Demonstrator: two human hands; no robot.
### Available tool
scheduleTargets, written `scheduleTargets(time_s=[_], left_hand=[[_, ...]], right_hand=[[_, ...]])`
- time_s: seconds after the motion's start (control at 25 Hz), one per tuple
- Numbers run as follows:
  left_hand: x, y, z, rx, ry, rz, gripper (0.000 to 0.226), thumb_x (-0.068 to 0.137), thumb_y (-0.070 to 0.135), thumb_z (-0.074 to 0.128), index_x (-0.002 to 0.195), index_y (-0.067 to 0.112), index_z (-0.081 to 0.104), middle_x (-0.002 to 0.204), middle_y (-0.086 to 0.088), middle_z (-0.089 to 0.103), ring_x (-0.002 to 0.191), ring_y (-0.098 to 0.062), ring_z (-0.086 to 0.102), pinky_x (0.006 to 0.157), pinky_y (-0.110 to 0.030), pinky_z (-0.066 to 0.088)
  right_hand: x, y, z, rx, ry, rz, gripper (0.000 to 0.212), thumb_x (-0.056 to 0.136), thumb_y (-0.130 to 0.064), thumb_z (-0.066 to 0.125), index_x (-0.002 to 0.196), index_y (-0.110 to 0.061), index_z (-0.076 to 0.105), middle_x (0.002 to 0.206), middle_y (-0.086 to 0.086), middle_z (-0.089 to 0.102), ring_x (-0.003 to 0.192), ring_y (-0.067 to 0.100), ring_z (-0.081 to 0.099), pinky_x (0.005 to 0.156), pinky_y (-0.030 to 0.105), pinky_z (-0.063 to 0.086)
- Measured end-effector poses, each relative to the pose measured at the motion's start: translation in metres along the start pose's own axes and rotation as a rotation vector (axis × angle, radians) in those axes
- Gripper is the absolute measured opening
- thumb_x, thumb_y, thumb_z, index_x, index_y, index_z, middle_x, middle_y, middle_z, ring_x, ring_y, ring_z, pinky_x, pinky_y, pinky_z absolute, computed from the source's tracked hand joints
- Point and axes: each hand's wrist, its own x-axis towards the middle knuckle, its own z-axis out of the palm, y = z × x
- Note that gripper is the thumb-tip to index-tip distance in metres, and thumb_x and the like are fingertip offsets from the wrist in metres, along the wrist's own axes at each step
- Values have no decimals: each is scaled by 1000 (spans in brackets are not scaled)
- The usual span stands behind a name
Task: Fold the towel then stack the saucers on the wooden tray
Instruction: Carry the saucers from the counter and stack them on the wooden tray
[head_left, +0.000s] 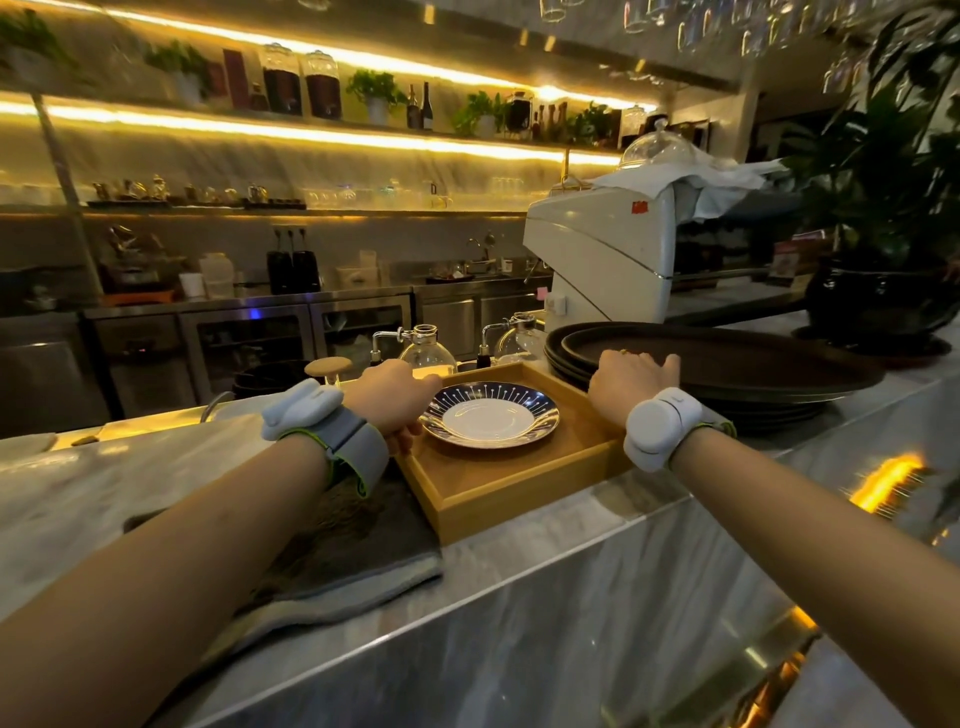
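A square wooden tray (511, 480) sits on the marble counter near its front edge. Inside it lies a saucer (491, 420) with a white centre and a dark blue patterned rim; whether more lie beneath it I cannot tell. My left hand (392, 397) grips the tray's left rim. My right hand (631, 379) is closed over the tray's right rim. A grey towel (358, 551) lies folded flat on the counter, left of the tray, partly under my left forearm.
A stack of dark oval trays (727, 364) lies right behind the wooden tray. Two glass siphon flasks (428, 353) stand beyond it, and a white coffee machine (602, 254) behind those. A potted plant (883, 291) stands far right. The counter's front edge drops away below the tray.
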Motion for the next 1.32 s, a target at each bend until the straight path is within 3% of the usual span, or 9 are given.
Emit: scheduleTargets(time_s=[0.28, 0.56, 0.8, 1.12, 1.24, 1.32], left_hand=[[-2, -3, 2, -80, -12, 11, 43, 95, 40, 36, 91, 3, 57, 63, -7, 61, 43, -18, 53, 40, -23, 44], [2, -3, 6, -78, -22, 4, 43, 96, 43, 36, 89, 5, 56, 64, -6, 61, 42, -17, 51, 41, -23, 44], [5, -5, 8, -58, -8, -7, 45, 96, 45, 36, 85, 7, 57, 62, -5, 61, 39, -15, 51, 36, -20, 40], [6, -5, 4, -44, -42, 4, 44, 96, 43, 36, 93, 5, 57, 63, -5, 62, 40, -16, 51, 36, -21, 41], [0, -6, -1, -67, -52, 27, 45, 96, 43, 36, 98, 4, 57, 64, -6, 62, 45, -17, 53, 39, -22, 42], [-6, -14, -11, -103, -45, 46, 44, 96, 42, 36, 108, 4, 56, 65, -6, 61, 47, -17, 53, 40, -22, 42]], right_hand=[[10, 2, 7, -3, 27, -33, 16, 94, -21, 48, 106, -15, 57, 106, 7, 66, 106, 25, 58, 107, 49, 24], [15, -2, 16, -1, 100, -57, 17, 95, -21, 48, 107, -15, 58, 102, 5, 67, 101, 23, 60, 105, 44, 29], [25, -4, 20, 66, 45, -56, 22, 97, -23, 42, 111, -15, 57, 104, 6, 68, 99, 22, 61, 106, 44, 27], [32, -2, 15, 228, -162, -25, 40, 98, -38, 31, 118, -12, 54, 114, 8, 63, 106, 25, 57, 106, 47, 26], [28, -5, 13, 266, -156, -52, 42, 97, -37, 38, 130, -12, 45, 128, 9, 56, 118, 27, 51, 107, 49, 26], [21, -19, 9, 400, -118, -166, 48, 96, -36, 42, 139, -16, 37, 138, 9, 49, 126, 28, 45, 108, 48, 31]])
